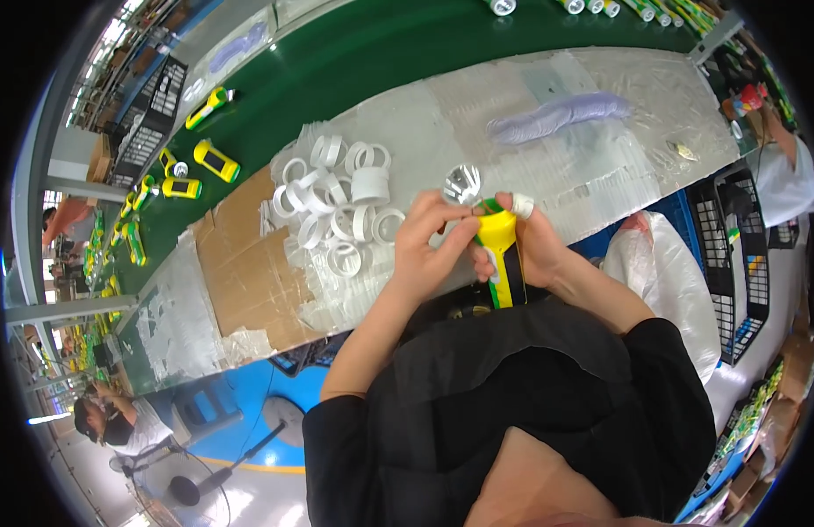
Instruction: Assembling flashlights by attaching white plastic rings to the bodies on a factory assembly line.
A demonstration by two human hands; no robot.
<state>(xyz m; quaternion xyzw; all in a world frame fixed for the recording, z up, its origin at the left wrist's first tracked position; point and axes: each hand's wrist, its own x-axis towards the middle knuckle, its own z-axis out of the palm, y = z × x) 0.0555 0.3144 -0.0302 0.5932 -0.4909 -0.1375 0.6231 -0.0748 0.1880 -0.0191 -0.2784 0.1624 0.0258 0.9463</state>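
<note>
A yellow and green flashlight body (497,230) stands upright in front of my chest, its wide end up and uncovered. My right hand (540,248) is wrapped around its right side, with white tape on a finger near the rim. My left hand (432,239) is closed at the left of the rim, its fingertips pinching a shiny silver reflector (462,184) just above and left of the opening. A thin wire seems to run between the reflector and the body. The inside of the body is mostly hidden from me.
White plastic rings (337,198) lie heaped on the covered bench at left, beside brown cardboard (244,263). A purple bag (561,119) lies farther back. Several flashlights (216,161) rest on the green belt (337,66). A white sack (666,277) stands at my right.
</note>
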